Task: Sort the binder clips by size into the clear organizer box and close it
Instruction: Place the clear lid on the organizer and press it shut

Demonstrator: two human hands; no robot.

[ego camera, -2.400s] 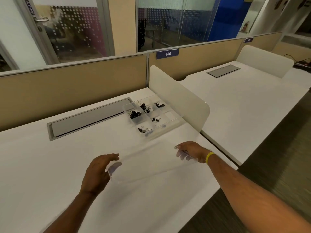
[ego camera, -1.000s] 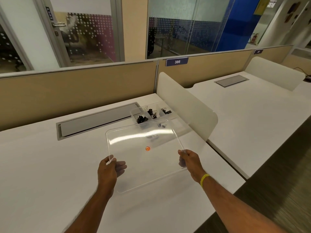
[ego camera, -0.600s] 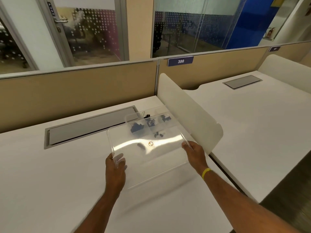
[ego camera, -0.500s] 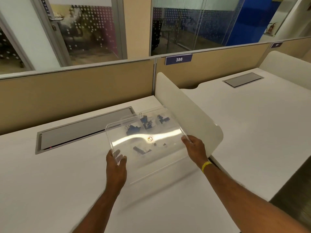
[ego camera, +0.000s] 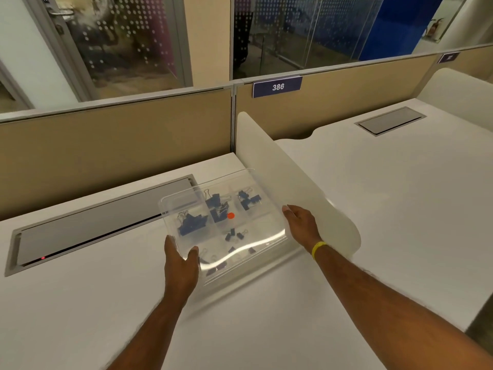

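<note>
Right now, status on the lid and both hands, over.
Left hand and right hand each grip an edge of the clear lid. Lid over the organizer box, seating unclear. Binder clips inside. Nothing in the way.

Both hands [ego camera: 181, 263] [ego camera: 300, 222] forward, fingers curled.

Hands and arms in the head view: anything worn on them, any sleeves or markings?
Both forearms are bare, with no sleeves in view. The right wrist carries a thin yellow band. The left hand and right hand show no gloves, and no rings or markings can be made out.
</note>
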